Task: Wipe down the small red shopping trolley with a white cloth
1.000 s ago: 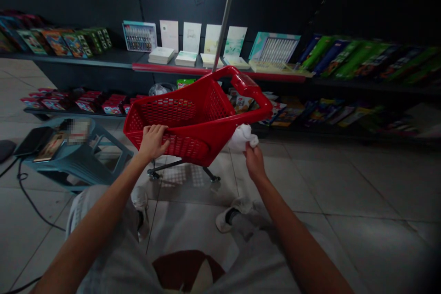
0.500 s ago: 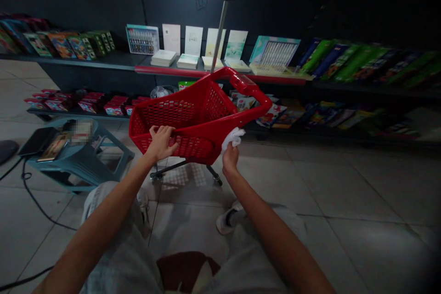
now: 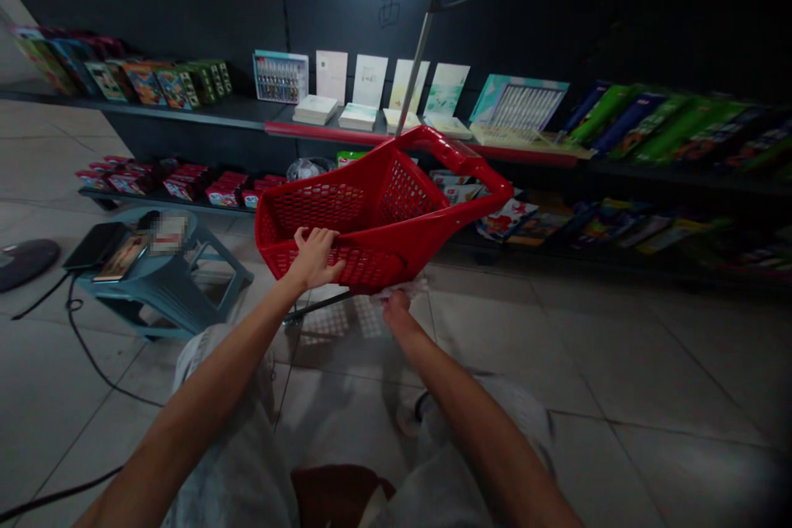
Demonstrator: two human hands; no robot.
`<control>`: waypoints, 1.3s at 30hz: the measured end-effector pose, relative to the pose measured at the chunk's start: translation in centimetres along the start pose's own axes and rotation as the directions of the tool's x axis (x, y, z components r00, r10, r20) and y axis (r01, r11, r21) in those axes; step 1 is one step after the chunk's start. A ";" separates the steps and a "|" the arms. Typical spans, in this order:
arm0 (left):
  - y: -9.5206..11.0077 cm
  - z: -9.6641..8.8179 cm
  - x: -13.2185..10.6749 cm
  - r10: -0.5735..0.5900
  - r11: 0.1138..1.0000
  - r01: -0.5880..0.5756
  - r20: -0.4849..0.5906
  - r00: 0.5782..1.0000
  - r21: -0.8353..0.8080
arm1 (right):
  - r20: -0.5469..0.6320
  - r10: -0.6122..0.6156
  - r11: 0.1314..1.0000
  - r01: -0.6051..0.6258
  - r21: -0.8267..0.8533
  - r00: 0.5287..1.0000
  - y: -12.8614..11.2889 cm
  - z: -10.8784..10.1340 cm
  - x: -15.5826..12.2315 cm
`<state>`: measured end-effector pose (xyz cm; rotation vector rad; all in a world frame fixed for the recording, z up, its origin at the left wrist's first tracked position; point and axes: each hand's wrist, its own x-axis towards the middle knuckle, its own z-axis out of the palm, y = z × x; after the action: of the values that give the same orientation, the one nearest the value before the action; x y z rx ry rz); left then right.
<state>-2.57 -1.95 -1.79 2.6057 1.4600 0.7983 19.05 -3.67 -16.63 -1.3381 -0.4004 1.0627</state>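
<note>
My left hand [image 3: 314, 258] grips the near rim of a red plastic mesh shopping basket [image 3: 327, 210], which is tilted on its wheeled frame. My right hand [image 3: 396, 310] is shut on a white cloth [image 3: 403, 289] and presses it against the underside of the basket's near edge. Most of the cloth is hidden behind my fingers and the basket. A thin metal pull handle [image 3: 417, 58] rises from the basket's far end. The black wheeled base [image 3: 315, 307] is mostly hidden beneath the basket.
A teal plastic stool [image 3: 167, 285] at left holds a dark tablet and a booklet. A black cable [image 3: 77, 330] runs across the tiled floor. Low dark shelves [image 3: 371, 130] behind the basket carry boxes, cards and books.
My right hand with the cloth has moved down and under the basket's near edge. The basket and shelves have shifted right in view, and less of the cloth shows.
</note>
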 end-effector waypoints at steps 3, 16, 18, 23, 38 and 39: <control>-0.2 0.2 0.1 -0.004 1.000 0.004 -0.002 1.000 0.006 | 0.043 0.178 0.975 -0.182 0.123 0.983 0.1 2.6 -0.9; 0.5 0.3 0.1 0.006 1.000 -0.007 -0.023 1.000 -0.013 | 0.051 0.004 0.947 -0.020 0.320 0.999 -10.6 2.6 -3.5; 0.3 0.2 0.0 0.017 1.000 -0.018 -0.021 1.000 -0.023 | -0.062 -0.222 0.947 0.230 0.223 0.973 -12.8 1.7 -2.7; -0.1 -0.2 -0.5 0.031 0.998 -0.031 -0.006 1.000 -0.047 | -0.210 -0.790 0.612 0.727 -0.311 0.576 -16.8 -1.8 -0.7; -2.1 -1.7 -1.2 -0.013 0.996 0.012 -0.007 1.000 -0.085 | -0.116 -0.983 0.181 0.813 -0.554 0.141 -20.7 -6.6 -1.6; -2.3 -1.6 -1.1 -0.014 0.997 0.014 -0.004 1.000 -0.070 | -0.079 -0.987 0.160 0.818 -0.552 0.139 -21.2 -7.1 -1.8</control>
<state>-5.55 -1.91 -1.47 2.5411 1.4230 0.8392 31.87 -6.75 1.53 -1.2227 -0.9917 -0.4883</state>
